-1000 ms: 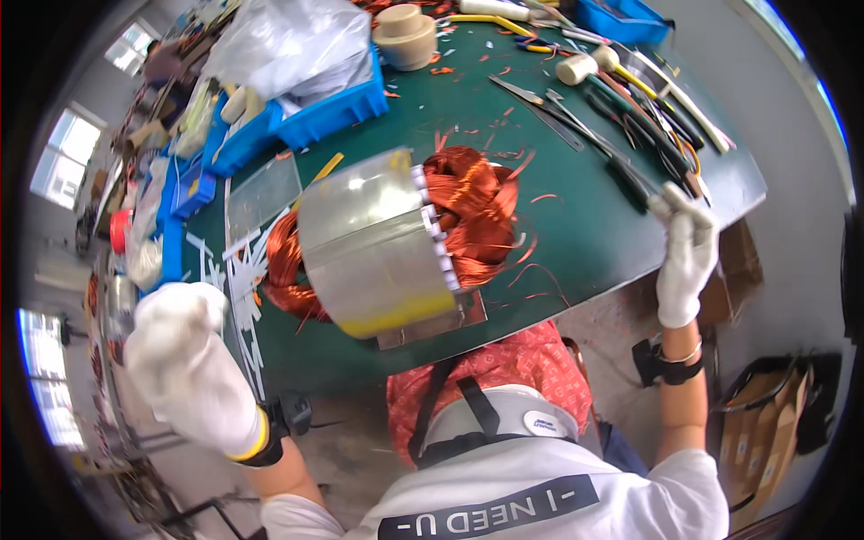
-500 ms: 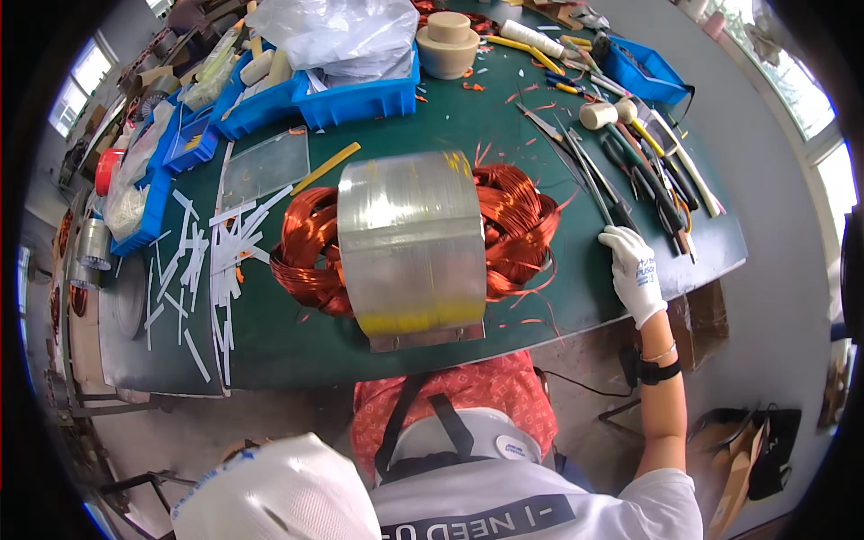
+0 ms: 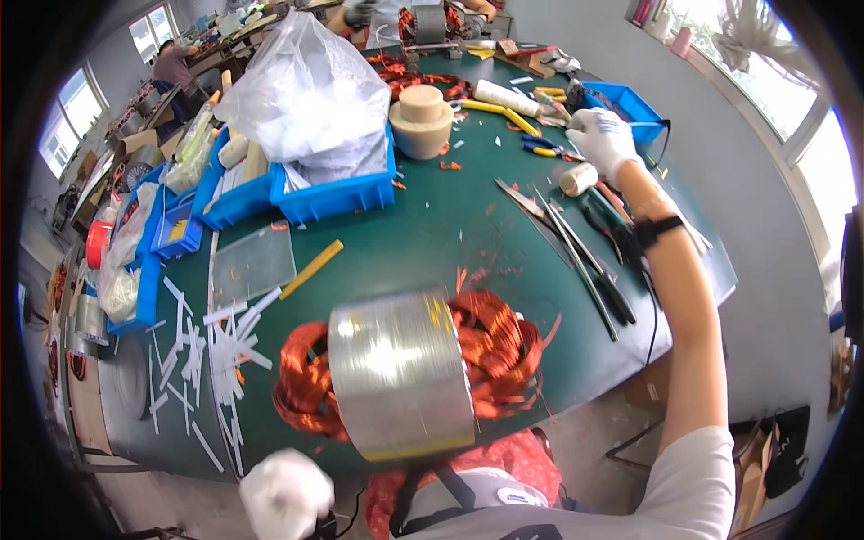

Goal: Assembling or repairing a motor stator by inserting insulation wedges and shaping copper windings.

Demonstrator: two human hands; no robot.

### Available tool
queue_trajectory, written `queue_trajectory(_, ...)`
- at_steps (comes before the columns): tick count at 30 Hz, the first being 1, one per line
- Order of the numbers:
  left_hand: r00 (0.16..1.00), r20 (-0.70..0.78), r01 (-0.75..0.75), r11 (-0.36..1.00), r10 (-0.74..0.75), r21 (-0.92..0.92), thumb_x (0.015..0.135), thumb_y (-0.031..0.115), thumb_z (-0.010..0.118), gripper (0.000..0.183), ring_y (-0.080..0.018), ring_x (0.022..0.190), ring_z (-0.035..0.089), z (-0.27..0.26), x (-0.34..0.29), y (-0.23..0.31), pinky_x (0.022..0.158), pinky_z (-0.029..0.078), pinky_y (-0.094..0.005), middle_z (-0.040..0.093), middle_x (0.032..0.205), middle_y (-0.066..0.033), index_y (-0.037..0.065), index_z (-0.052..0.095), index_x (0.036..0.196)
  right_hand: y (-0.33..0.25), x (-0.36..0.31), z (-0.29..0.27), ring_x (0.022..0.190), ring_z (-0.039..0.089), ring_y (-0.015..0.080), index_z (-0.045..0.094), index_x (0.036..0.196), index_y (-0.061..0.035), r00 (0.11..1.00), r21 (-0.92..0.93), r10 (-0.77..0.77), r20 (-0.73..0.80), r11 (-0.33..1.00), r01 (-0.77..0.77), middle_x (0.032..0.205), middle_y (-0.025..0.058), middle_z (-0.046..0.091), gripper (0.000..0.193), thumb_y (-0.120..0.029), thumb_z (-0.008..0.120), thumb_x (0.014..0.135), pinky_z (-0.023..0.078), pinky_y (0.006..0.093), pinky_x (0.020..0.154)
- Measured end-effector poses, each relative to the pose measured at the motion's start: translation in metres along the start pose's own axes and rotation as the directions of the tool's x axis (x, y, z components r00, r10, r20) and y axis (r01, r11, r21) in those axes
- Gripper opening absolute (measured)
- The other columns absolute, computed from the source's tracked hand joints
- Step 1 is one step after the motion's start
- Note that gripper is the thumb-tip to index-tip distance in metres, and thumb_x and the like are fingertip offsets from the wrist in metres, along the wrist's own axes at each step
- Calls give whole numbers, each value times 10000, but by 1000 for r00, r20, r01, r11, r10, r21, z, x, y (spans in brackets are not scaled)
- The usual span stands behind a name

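Observation:
In the near middle of the green-topped table lies a silver metal stator core (image 3: 400, 373), with bundles of red-brown copper wire (image 3: 306, 382) bulging from both ends. My white-gloved right hand (image 3: 601, 139) is stretched to the far right, beside a blue bin and over the tools; its fingers are curled, and what they hold, if anything, is hidden. Just below it is a pale mallet head (image 3: 578, 180). My left hand (image 3: 286, 495), also in a white glove, hangs low before the table's near edge, its fingers smeared by motion.
Long scissors (image 3: 526, 202), a black-handled rod tool (image 3: 612, 292) and pliers (image 3: 544, 147) lie at right. Blue bins (image 3: 337, 200), one with a plastic bag, stand far left. White strips (image 3: 189, 360) are scattered left. Another person's gloved hand (image 3: 360, 13) shows at the far end.
My right hand has left the table's near right edge and reached far over the tools. My left hand has dropped lower. The view has tilted up, showing more of the room.

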State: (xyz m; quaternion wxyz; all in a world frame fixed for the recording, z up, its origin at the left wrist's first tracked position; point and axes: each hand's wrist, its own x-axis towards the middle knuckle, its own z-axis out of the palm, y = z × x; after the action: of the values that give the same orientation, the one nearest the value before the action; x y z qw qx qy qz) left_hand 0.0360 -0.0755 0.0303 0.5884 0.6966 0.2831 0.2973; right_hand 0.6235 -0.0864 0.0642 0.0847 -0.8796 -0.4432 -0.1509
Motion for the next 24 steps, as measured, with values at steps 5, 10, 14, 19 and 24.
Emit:
queue_trajectory(5,870,-450,147,765,201,627,794,183,642,433,-428,1062,530,31,13,-105,925,415,-488,575,1157,-227,-10,566,1175,1,107,143,1017,682,294,703,1139,-100,981,-205,163,109,969,-138,1119,118,704,365,-300,540,880,539,390,875)
queue_trajectory(10,950,-246,120,501,194,857,722,216,704,452,-413,1200,478,21,21,-89,990,380,-508,548,1239,-191,35,613,1126,63,136,197,1064,663,334,681,1152,-62,952,-226,203,228,962,-151,1150,175,683,409,-307,504,876,517,444,918)
queue_trajectory(14,943,-259,119,511,212,851,643,151,768,420,-385,1106,537,16,26,-88,909,445,-490,575,1165,-158,58,638,1031,25,132,191,1013,662,369,669,1129,0,991,-95,61,119,994,-49,1058,239,684,421,-242,552,805,511,433,878)
queue_trajectory(19,929,-265,75,567,260,820,640,166,772,373,-359,1066,556,16,30,-96,878,468,-479,594,1116,-132,77,648,980,-6,104,128,653,550,148,675,991,34,983,543,-62,-170,827,146,722,72,617,265,-193,592,881,454,308,627)
queue_trajectory(24,919,-280,90,546,276,833,690,187,749,345,-356,1097,549,19,26,-97,913,456,-481,594,1160,-132,86,661,1008,-216,14,30,730,615,186,663,983,47,778,648,-618,112,639,414,791,137,651,252,-172,628,863,488,328,698)
